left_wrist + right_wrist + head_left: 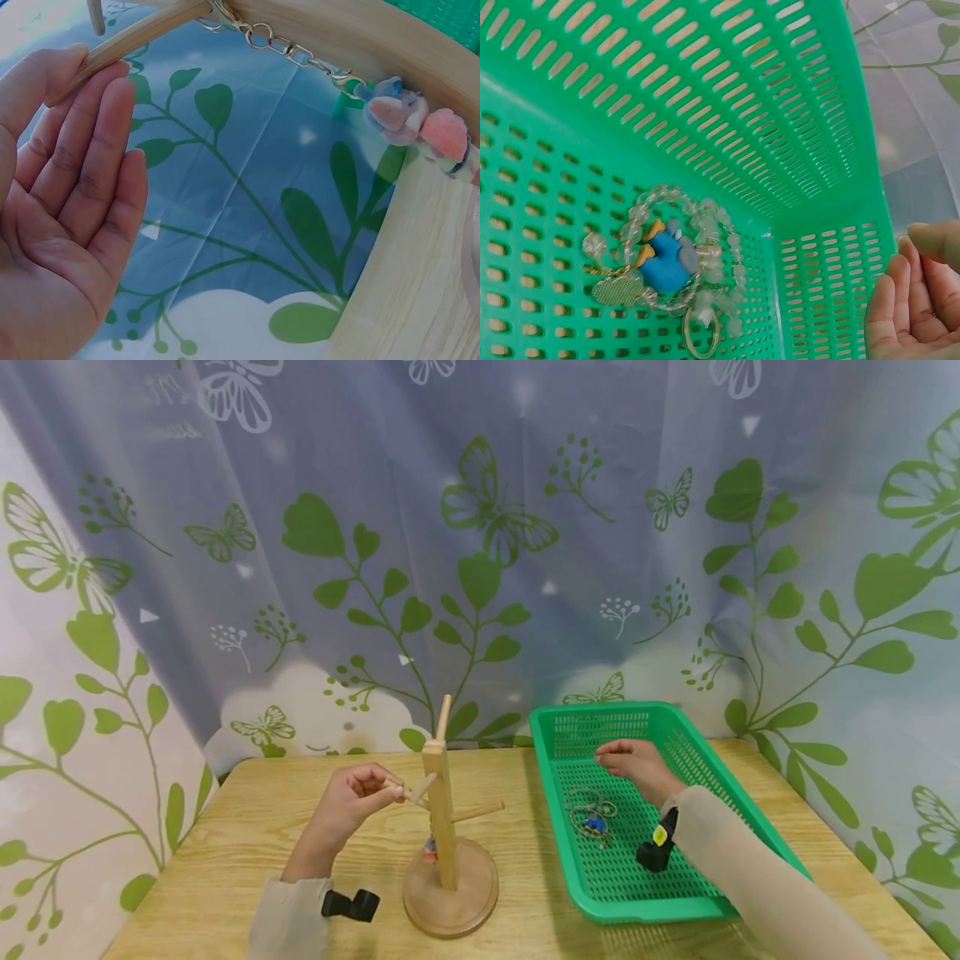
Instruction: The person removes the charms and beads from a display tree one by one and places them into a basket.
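Note:
My left hand [345,810] is at the left side of a wooden peg stand. Thumb and fingertips pinch the end of one peg [139,43]. From that peg, close to the post [446,827], hangs a keychain with a gold clasp, a chain and a small plush doll [397,112] in pink and blue. My right hand [637,768] is over the far part of a green basket [557,835], thumb and fingertips close together, nothing visible between them. In the basket lie clear beaded strings [735,259] with a blue figure charm [664,266] and a metal ring [700,341].
The stand's round base [450,914] rests on the wooden table [300,843], left of the basket. Other pegs stick out from the post, one toward the basket. Behind the table hangs a curtain [480,610] printed with leaves and butterflies.

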Demonstrator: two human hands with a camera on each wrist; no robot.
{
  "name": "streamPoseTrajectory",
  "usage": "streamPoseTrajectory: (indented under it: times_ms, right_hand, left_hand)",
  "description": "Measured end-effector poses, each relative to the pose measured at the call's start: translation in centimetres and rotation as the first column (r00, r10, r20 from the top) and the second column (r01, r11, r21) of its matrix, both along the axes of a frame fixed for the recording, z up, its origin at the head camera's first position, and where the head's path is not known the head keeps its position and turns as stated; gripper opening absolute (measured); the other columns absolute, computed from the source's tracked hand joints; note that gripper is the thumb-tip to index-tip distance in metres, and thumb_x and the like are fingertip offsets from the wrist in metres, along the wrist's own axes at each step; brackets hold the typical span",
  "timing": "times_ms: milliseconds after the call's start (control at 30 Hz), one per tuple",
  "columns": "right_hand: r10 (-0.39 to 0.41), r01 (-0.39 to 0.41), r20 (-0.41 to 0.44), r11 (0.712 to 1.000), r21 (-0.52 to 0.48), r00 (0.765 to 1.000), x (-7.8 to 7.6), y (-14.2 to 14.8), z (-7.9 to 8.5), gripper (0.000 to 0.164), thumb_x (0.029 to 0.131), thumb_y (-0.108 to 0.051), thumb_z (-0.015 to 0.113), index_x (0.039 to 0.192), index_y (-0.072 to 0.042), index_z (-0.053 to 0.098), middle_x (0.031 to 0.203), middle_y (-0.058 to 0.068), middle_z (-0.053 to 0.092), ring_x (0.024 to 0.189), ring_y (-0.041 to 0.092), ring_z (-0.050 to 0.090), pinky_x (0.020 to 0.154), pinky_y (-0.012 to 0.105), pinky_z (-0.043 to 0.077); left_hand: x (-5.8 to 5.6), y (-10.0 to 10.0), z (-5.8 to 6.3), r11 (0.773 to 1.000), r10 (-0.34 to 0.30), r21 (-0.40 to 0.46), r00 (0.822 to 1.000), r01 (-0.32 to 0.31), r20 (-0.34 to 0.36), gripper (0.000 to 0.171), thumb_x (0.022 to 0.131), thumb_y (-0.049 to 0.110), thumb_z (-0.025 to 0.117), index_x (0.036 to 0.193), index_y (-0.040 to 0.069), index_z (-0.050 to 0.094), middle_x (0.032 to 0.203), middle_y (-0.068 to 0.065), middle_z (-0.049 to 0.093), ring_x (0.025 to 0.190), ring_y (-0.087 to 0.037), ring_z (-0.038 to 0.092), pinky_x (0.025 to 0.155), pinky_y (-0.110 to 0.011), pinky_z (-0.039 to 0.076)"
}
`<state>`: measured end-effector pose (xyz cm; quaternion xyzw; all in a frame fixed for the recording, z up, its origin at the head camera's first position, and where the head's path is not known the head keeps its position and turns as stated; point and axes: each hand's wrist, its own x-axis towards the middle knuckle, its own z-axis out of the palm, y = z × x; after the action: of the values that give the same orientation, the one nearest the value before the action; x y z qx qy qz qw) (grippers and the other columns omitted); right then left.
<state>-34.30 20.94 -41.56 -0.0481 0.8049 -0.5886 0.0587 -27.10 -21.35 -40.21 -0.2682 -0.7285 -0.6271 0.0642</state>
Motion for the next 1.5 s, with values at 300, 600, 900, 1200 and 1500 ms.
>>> streamPoseTrajectory:
  times_ms: [300,600,900,1200,1500]
  right_hand:
    - [0.060,-0.060,-0.006,0.998,-0.027,0.998,0.7,-1.0,1.7,0.029,0.093,-0.016,0.061,0.115,0.002,0.057,0.123,0.019,0.055,0.109,0.025,0.056,0.101,0.047,0.040]
    - [0.102,-0.103,-0.052,0.994,-0.029,0.993,2.6,-3.2,4.8,0.032,0.091,-0.023,0.065,0.113,0.001,0.059,0.108,0.003,0.063,0.097,0.016,0.060,0.093,0.040,0.046]
    - [0.179,-0.191,-0.123,0.977,-0.093,0.976,5.4,-5.8,6.7,0.015,0.089,-0.015,0.066,0.099,-0.005,0.065,0.093,-0.004,0.065,0.090,0.014,0.060,0.085,0.033,0.048]
    - [0.247,-0.268,-0.132,0.947,-0.175,0.960,8.1,-9.0,6.3,0.013,0.088,-0.012,0.067,0.099,-0.004,0.066,0.096,0.002,0.065,0.089,0.017,0.060,0.085,0.036,0.048]
    - [0.307,-0.327,-0.152,0.936,-0.129,0.940,10.3,-12.4,5.1,0.024,0.088,-0.012,0.067,0.105,0.005,0.064,0.101,0.012,0.066,0.087,0.016,0.063,0.080,0.032,0.051]
  left_hand:
    - [0.6,0.4,-0.1,0.998,0.053,0.036,0.998,-0.054,0.018,0.015,0.087,0.000,0.064,0.089,-0.015,0.060,0.081,0.005,0.070,0.070,-0.007,0.065,0.066,-0.025,0.053]
    - [1.4,0.7,0.0,0.981,0.182,0.064,0.982,-0.185,0.056,0.002,0.087,-0.001,0.065,0.087,-0.001,0.067,0.074,0.008,0.068,0.067,-0.007,0.064,0.067,-0.024,0.053]
    - [2.5,1.4,0.1,0.925,0.355,0.120,0.932,-0.361,0.070,0.010,0.083,-0.002,0.069,0.087,-0.010,0.065,0.073,0.009,0.068,0.067,-0.006,0.064,0.066,-0.021,0.053]
    - [3.4,2.3,-0.1,0.855,0.511,0.074,0.858,-0.513,0.049,0.013,0.080,0.006,0.075,0.084,-0.004,0.067,0.083,-0.004,0.071,0.071,-0.006,0.063,0.063,-0.020,0.051]
    - [4.6,4.4,0.3,0.822,0.570,0.049,0.817,-0.568,-0.090,0.008,0.077,0.003,0.077,0.074,0.005,0.070,0.084,-0.010,0.071,0.072,-0.003,0.061,0.061,-0.020,0.050]
